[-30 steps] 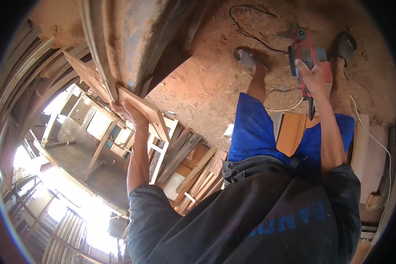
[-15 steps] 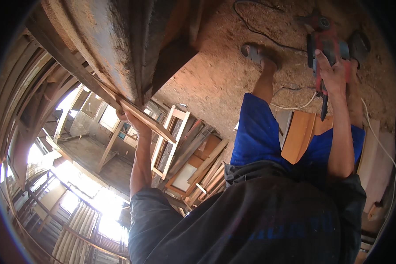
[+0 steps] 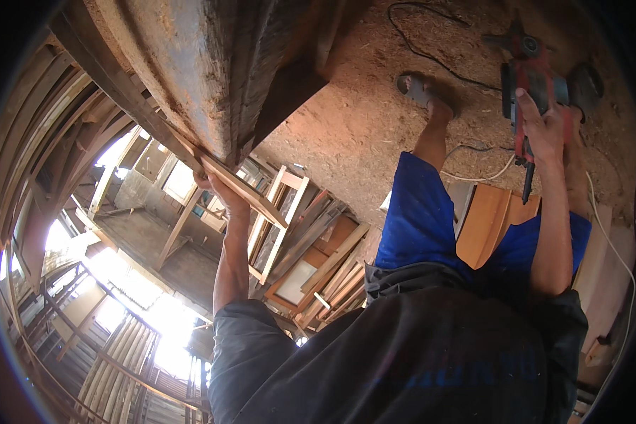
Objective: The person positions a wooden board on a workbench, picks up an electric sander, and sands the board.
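Note:
My left hand (image 3: 222,192) is closed around a narrow wooden board (image 3: 246,191) that lies along the edge of a big, worn workbench (image 3: 184,71). Its fingertips are partly hidden behind the wood. Out to the right, my right hand (image 3: 544,134) grips the rear handle of a red and black corded power tool (image 3: 537,78) with a round front knob. That hand's thumb lies along the top of the handle. The tool hangs beside my right leg, above the dusty floor; its underside is out of sight.
A dark cord (image 3: 431,56) and a pale cord (image 3: 615,237) trail over the sawdust-covered floor (image 3: 346,134). Wooden frames (image 3: 279,219) and stacked offcuts (image 3: 332,283) stand left of my legs. Orange-brown panels (image 3: 484,219) lie below me. Long planks (image 3: 56,120) line the far left.
The whole view has shifted slightly, with the scene sitting a little lower and to the right. Both hands keep their hold on the board and the power tool.

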`<state>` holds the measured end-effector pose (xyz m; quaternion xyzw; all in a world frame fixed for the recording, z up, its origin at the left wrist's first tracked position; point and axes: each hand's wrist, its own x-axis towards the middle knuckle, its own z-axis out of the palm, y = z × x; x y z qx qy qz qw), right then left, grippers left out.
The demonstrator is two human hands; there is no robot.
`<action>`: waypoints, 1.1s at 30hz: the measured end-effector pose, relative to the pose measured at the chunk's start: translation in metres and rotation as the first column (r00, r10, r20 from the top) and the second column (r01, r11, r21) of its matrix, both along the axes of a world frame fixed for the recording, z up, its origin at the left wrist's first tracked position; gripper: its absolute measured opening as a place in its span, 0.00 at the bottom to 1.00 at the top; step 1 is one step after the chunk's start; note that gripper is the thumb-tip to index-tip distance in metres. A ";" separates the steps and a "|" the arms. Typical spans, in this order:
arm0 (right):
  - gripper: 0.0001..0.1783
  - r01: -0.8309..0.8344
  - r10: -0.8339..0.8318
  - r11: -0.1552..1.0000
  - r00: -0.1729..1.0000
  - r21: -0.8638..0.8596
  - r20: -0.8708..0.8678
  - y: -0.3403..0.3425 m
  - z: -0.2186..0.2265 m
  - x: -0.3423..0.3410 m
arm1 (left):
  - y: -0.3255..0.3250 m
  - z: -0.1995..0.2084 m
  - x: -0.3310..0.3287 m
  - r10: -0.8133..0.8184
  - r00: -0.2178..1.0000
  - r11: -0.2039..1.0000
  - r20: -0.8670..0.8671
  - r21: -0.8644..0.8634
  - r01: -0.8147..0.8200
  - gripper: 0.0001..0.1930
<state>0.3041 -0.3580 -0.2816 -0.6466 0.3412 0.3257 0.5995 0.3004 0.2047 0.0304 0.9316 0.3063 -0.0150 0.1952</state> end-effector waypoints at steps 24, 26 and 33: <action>0.45 0.186 -0.183 0.982 0.981 0.039 -0.068 -0.003 -0.003 0.002 | 0.011 0.009 -0.008 -0.106 0.986 0.992 -0.125 0.056 0.114 0.30; 0.42 0.173 -0.171 0.984 0.984 0.038 -0.056 -0.006 -0.007 -0.003 | -0.004 0.001 -0.002 0.052 0.998 0.993 -0.028 -0.101 -0.054 0.29; 0.36 0.140 -0.138 0.988 0.990 0.071 -0.042 -0.005 -0.014 -0.006 | 0.010 0.011 -0.004 -0.023 0.996 1.000 -0.084 0.008 0.024 0.30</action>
